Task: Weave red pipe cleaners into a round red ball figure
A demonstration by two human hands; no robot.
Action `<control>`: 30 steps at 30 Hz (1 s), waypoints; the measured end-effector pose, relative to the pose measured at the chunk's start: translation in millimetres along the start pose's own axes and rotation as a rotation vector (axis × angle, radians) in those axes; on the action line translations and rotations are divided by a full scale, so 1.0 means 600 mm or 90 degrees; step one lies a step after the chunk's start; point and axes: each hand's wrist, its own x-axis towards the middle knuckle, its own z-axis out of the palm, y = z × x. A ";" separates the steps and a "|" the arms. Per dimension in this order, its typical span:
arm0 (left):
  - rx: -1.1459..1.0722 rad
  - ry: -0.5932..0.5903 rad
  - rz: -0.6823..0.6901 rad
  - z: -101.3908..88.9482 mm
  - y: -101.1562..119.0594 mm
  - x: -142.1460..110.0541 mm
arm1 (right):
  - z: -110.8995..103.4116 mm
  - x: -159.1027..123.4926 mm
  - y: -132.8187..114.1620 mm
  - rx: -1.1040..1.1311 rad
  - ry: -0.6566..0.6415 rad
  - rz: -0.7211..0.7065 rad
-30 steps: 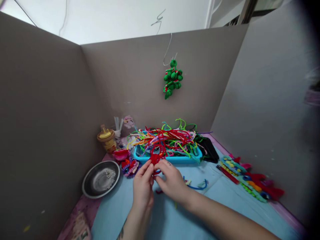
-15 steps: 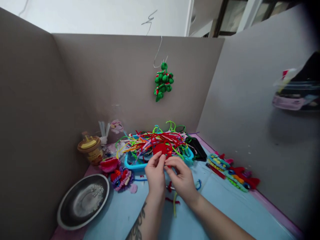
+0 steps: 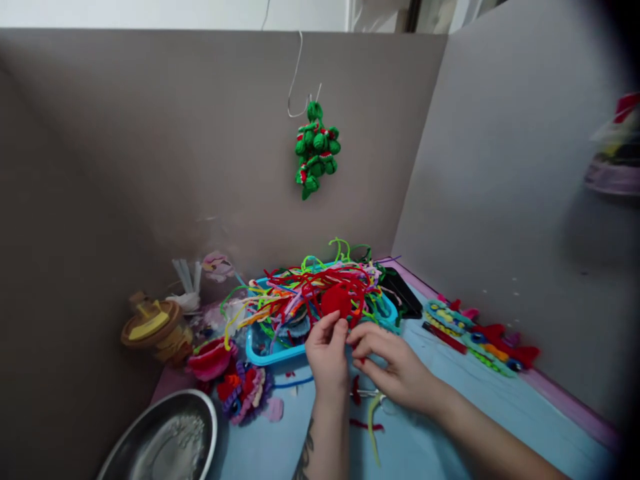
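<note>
My left hand (image 3: 327,353) is closed in a pinch, thumb against fingers, at the near edge of a round red crocheted piece (image 3: 336,300). Close beside it, my right hand (image 3: 393,363) has its fingers pinched together, with a bit of red yarn showing at the fingertips. Behind the hands stands a blue basket (image 3: 280,358) heaped with colourful yarn strands (image 3: 285,293). Below them lie scissors (image 3: 370,393), partly hidden, a yellow-green strand (image 3: 371,430) and a dark red strand (image 3: 367,425).
To the left are a metal bowl (image 3: 213,427), a crocheted flower-like piece (image 3: 245,393), a pink pouch-like piece (image 3: 213,360) and a brown lidded cup (image 3: 173,340). Colourful crocheted pieces (image 3: 450,320) lie right. A green crocheted bundle (image 3: 317,150) hangs from a wire on the grey partition (image 3: 200,120).
The view has shifted, tilting down and closer. My right hand's fingertips have drawn slightly away from my left hand, to the right. The red piece stays at my left fingertips.
</note>
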 end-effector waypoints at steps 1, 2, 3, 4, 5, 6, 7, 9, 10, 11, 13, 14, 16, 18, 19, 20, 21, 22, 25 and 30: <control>0.009 0.002 0.002 -0.001 -0.001 0.000 | 0.001 0.000 0.003 -0.023 0.017 0.009; 0.015 0.001 0.000 -0.001 -0.002 0.000 | 0.002 0.000 0.006 -0.048 0.039 0.018; 0.018 -0.002 -0.005 -0.001 -0.002 0.000 | 0.004 0.000 0.008 -0.070 0.065 0.026; 0.017 -0.003 -0.010 -0.001 -0.002 0.001 | 0.006 -0.001 0.008 -0.086 0.093 0.033; 0.015 -0.002 -0.012 0.000 -0.001 0.001 | 0.008 -0.001 0.008 -0.094 0.117 0.039; 0.012 0.002 -0.009 0.000 0.000 0.001 | 0.009 -0.002 0.008 -0.092 0.135 0.043; 0.011 0.007 -0.001 0.001 0.002 0.001 | 0.011 -0.003 0.007 -0.082 0.148 0.048; 0.016 0.011 0.020 0.002 0.006 0.002 | 0.013 -0.004 0.006 -0.042 0.157 0.067; 0.021 0.007 0.031 0.002 0.009 0.002 | 0.013 -0.004 0.006 -0.012 0.160 0.083; 0.027 0.000 0.040 0.002 0.012 0.003 | 0.013 -0.004 0.007 0.023 0.170 0.101; 0.038 -0.028 0.056 0.001 0.019 0.003 | 0.011 -0.001 0.008 0.111 0.198 0.139; 0.041 -0.046 0.061 0.000 0.022 0.003 | 0.009 0.000 0.009 0.160 0.207 0.154; 0.047 -0.082 0.062 0.000 0.028 0.002 | 0.005 0.003 0.005 0.246 0.188 0.166; 0.057 -0.100 0.058 0.001 0.033 0.000 | 0.000 0.003 -0.005 0.293 0.125 0.156; 0.066 -0.099 0.059 0.002 0.036 -0.001 | -0.002 0.001 -0.014 0.303 0.083 0.147; 0.079 -0.096 0.061 0.004 0.039 -0.002 | -0.004 0.000 -0.024 0.306 0.037 0.136; 0.093 -0.091 0.063 0.005 0.041 -0.002 | -0.006 -0.003 -0.034 0.309 -0.014 0.124; 0.106 -0.082 0.066 0.007 0.042 -0.002 | -0.009 -0.005 -0.045 0.314 -0.080 0.108; 0.123 -0.048 0.071 0.008 0.044 0.000 | -0.024 -0.009 -0.072 0.323 -0.238 0.025; 0.115 -0.013 0.103 -0.003 0.045 0.010 | -0.077 -0.010 -0.073 0.294 -0.397 0.001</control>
